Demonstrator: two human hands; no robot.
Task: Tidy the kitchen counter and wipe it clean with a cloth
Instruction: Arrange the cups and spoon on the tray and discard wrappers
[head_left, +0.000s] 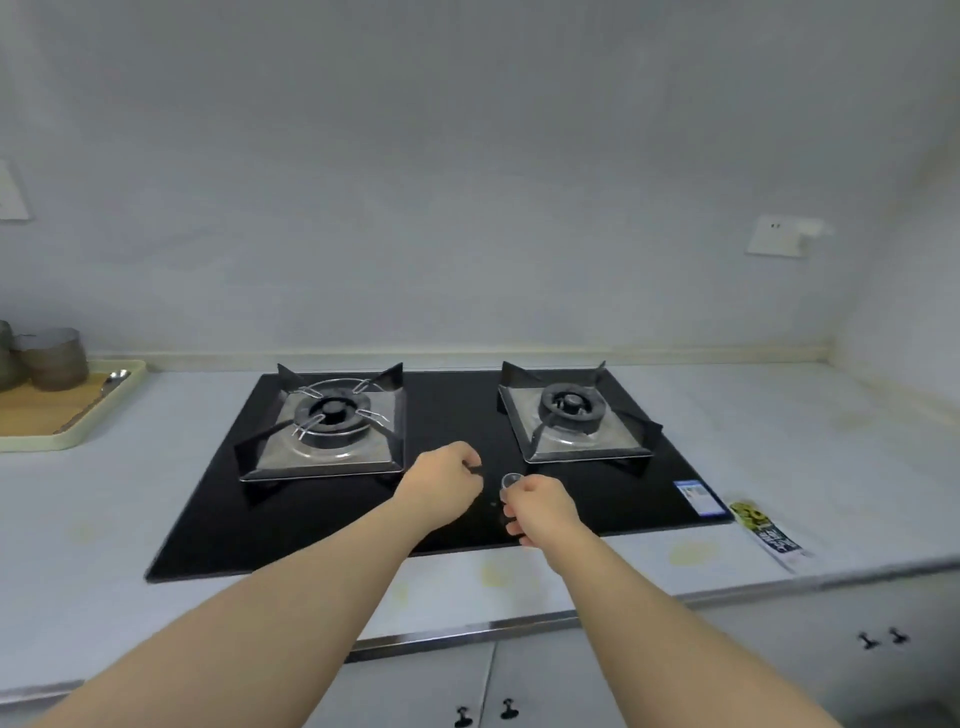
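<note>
1. Centrally, both hands are over the black glass hob (452, 410). The left hand (441, 480) has its fingers curled round a small dark piece (475, 470), of which only the tip shows. The right hand (543, 506) pinches a small clear round piece (511, 480) between thumb and fingertips.
2. Both pieces look light and rigid, though they are too blurred to name. The clear one is probably smooth and slippery, so a pinch across its rim seems the safest hold.
3. The pale table (130, 493) fills the lower half of the frame. It is hard and flat, and it should take firm pressure from a cloth. No cloth is in view.
4. The printed packet (769, 532) at lower right, just beside the hob, looks thin, light and floppy. Lifting it by one edge would probably work best.
5. Counts:
   - two hands
   - two held pieces
   - two burners (332, 410)
   - one packet
   - one tray (67, 441) at the left edge
   - at least two tumblers (57, 358) on the tray
   - one spoon (117, 379)
   - about four yellowish stains (693, 552) near the table's front
</note>
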